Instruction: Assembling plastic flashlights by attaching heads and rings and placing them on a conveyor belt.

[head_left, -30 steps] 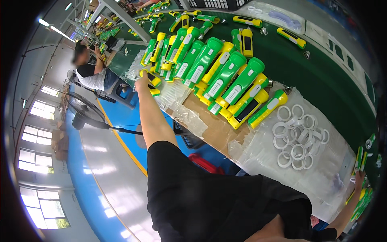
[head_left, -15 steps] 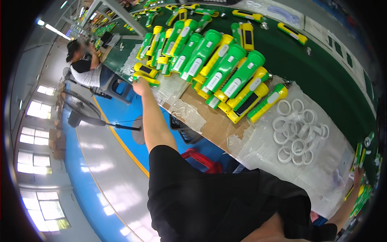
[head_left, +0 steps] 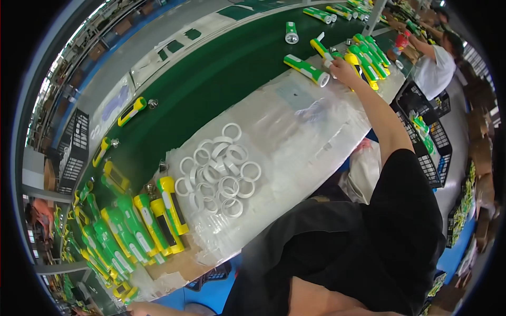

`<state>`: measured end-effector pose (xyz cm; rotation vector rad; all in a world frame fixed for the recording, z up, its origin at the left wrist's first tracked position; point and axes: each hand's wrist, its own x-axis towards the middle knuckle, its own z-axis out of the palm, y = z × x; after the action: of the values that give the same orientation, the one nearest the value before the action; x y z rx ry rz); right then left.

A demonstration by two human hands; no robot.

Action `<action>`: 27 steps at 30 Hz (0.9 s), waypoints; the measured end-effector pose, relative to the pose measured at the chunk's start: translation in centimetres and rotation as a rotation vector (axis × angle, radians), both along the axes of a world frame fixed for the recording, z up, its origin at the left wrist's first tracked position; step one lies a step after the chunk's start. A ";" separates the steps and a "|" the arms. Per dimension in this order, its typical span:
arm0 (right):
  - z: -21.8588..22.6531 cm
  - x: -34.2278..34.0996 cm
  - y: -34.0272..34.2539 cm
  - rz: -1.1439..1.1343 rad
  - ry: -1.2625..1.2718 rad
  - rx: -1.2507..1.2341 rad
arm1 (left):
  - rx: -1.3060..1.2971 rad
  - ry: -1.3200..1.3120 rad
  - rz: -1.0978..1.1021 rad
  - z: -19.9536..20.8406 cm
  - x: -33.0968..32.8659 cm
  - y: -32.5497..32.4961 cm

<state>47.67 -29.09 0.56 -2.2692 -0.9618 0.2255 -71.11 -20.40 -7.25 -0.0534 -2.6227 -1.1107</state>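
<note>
On the far right of the bench, my right hand has its fingers closed round the end of a green and yellow flashlight. Beside it lies another green and yellow flashlight with its white lens ring toward me. More flashlights lie packed together just right of that hand. My left hand is at the lower left rim, against a small yellow and green flashlight at the end of a long row of flashlights. Its fingers are mostly cut off by the picture's rim.
Loose white rings are heaped on the plastic-covered bench. Behind runs a green conveyor belt with a few flashlights on it. Black crates stand at the right, near a co-worker in a white top.
The view has swung to the right, bringing the right end of the bench into sight. My right hand now shows closed at a flashlight; my left hand stays by the row's end.
</note>
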 end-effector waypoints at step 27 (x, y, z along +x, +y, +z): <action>3.9 -23.4 -7.6 0.813 0.504 0.664 | 0.170 -0.255 -2.293 10.7 72.1 -10.2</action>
<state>24.25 -36.65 4.42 -1.0660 -1.3648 0.6691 0.94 -30.56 3.48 -3.3358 -1.4367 -1.4902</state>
